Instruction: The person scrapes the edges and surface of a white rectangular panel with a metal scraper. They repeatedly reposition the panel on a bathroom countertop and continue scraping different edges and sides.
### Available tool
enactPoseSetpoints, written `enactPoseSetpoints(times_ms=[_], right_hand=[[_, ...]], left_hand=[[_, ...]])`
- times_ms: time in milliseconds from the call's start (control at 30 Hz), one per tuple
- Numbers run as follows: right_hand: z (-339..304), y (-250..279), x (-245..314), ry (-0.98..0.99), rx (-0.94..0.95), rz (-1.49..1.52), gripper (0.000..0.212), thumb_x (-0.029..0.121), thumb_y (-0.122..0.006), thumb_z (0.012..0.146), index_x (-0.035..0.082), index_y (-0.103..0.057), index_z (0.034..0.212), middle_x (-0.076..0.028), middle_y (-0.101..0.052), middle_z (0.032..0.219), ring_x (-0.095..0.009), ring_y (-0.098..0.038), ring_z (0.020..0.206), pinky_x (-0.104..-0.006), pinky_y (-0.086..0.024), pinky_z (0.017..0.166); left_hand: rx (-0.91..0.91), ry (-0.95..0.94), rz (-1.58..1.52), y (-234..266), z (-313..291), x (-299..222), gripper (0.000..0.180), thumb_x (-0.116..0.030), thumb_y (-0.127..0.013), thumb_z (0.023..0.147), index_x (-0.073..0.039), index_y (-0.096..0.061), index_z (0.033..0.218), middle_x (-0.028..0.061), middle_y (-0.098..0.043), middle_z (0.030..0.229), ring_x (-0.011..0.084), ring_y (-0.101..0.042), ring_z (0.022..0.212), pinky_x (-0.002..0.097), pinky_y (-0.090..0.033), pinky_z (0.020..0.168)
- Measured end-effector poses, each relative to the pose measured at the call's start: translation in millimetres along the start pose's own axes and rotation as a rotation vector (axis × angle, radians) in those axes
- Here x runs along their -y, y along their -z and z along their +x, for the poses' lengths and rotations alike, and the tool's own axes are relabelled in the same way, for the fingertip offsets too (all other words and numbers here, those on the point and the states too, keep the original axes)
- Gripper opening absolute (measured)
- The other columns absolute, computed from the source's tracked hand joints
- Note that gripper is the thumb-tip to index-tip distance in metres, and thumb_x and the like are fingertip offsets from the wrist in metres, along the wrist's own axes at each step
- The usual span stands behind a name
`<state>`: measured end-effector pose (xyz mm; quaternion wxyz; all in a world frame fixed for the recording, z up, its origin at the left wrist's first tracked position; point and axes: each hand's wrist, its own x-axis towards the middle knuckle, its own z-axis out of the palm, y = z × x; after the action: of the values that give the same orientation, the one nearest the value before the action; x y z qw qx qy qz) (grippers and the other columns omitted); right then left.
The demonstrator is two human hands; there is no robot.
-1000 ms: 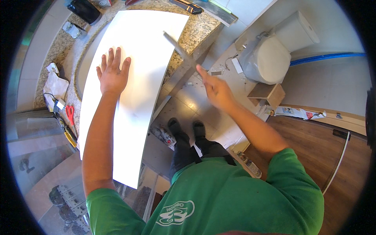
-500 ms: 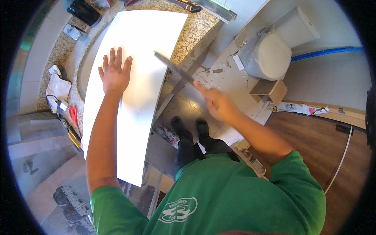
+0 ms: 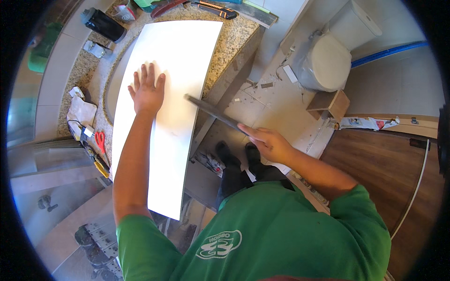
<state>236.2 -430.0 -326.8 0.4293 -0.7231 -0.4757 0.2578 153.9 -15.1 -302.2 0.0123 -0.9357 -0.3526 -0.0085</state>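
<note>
A long white board (image 3: 173,159) lies across the granite countertop, its near end jutting past the counter. My left hand (image 3: 149,96) rests flat on its upper face, fingers spread. In my right hand (image 3: 271,144), closed round one end, is a long dark metal file (image 3: 212,111). The file slants over the board's right edge, with its far tip above the white face. Whether it touches the edge at this instant I cannot tell.
Beyond the board lie a utility knife (image 3: 214,9) and a black bottle (image 3: 103,25). Red-handled scissors (image 3: 100,140) and a cloth (image 3: 82,112) sit left of it. A toilet (image 3: 326,63) and a small wooden box (image 3: 329,105) stand at right; debris litters the floor.
The file and my right hand have come nearer to me along the board's right edge. My left hand stays flat on the board. The whole view has shifted slightly.
</note>
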Motion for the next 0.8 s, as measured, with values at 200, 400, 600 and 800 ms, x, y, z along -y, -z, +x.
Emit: enactPoseSetpoints(times_ms=[200,400,600,800], right_hand=[[-79,29,-26,-0.435,-0.311,0.231,0.048,0.013,-0.048,0.11,0.016,-0.046,0.158,-0.006,-0.061,0.108,-0.013,-0.058,0.096,-0.0274,-0.047,0.084],[-143,40,-22,-0.707,-0.5,0.387,0.049,0.015,-0.049,0.111,0.017,-0.044,0.16,0.007,-0.036,0.074,-0.006,-0.033,0.063,-0.0222,-0.036,0.057],[-169,19,-7,-0.86,-0.549,0.356,0.049,0.016,-0.049,0.111,0.016,-0.045,0.159,0.008,-0.039,0.074,-0.006,-0.036,0.061,-0.022,-0.037,0.056],[-165,12,-8,-0.8,-0.5,0.398,0.049,0.018,-0.051,0.11,0.015,-0.045,0.159,0.006,-0.041,0.075,-0.007,-0.038,0.064,-0.0221,-0.038,0.058]], left_hand=[[-0.007,-0.475,-0.097,-3,2,-81,0.083,-0.065,-0.036,0.104,-0.013,-0.02,0.167,0.0076,-0.016,0.174,0.0299,-0.01,0.161,0.0554,-0.006,0.128],[0.013,-0.459,-0.042,-2,103,-173,0.073,-0.051,-0.035,0.107,-0.013,-0.018,0.167,0.0057,-0.013,0.175,0.0278,-0.011,0.161,0.0558,-0.01,0.128],[-0.041,-0.443,-0.051,-11,132,-193,0.07,-0.044,-0.037,0.108,-0.012,-0.018,0.167,0.0069,-0.014,0.175,0.028,-0.013,0.161,0.056,-0.014,0.128],[-0.022,-0.43,-0.004,-7,57,-171,0.067,-0.028,-0.041,0.106,-0.008,-0.018,0.166,0.0097,-0.015,0.174,0.0277,-0.015,0.16,0.0509,-0.016,0.129]])
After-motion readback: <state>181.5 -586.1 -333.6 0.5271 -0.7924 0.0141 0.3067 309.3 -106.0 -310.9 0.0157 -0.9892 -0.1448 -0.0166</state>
